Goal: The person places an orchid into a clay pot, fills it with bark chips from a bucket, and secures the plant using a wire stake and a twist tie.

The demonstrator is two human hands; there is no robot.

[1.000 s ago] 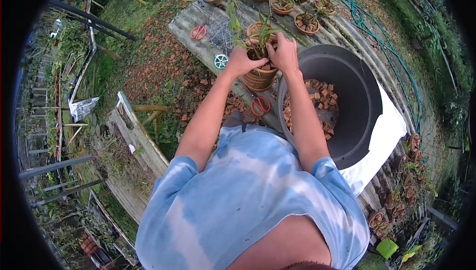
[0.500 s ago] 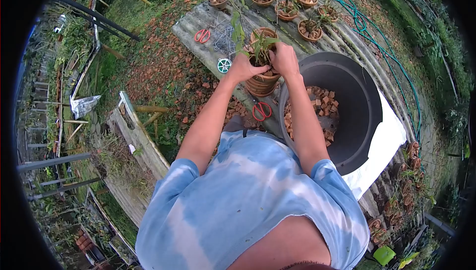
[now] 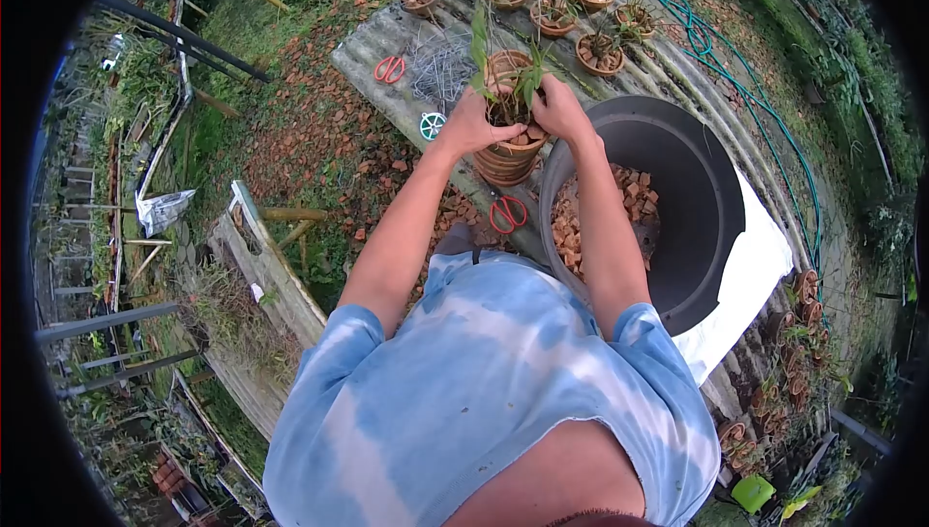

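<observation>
A terracotta pot [image 3: 505, 165] with brick chunks and a leafy plant [image 3: 527, 85] in it stands on the corrugated sheet. My left hand [image 3: 468, 124] is at the pot's left rim, its thumb reaching over the chunks at the plant's base. At the right rim is my right hand [image 3: 561, 111], its fingers bent down among the stems and partly hidden. What either hand grips, if anything, is hidden by the leaves. Behind the plant another terracotta pot [image 3: 507, 64] shows.
A large black tub [image 3: 692, 208] holding brick chunks [image 3: 634, 196] stands at the right. Red-handled scissors [image 3: 507, 214], a second red pair [image 3: 389, 69], wires [image 3: 440, 67] and a green-and-white spool [image 3: 432, 125] lie around the pot. Potted plants [image 3: 554, 17] stand at the back.
My right hand has opened slightly and shifted at the plant's base, while my left thumb still reaches over the pot. The leaves have swung, and the whole view has moved a little.
</observation>
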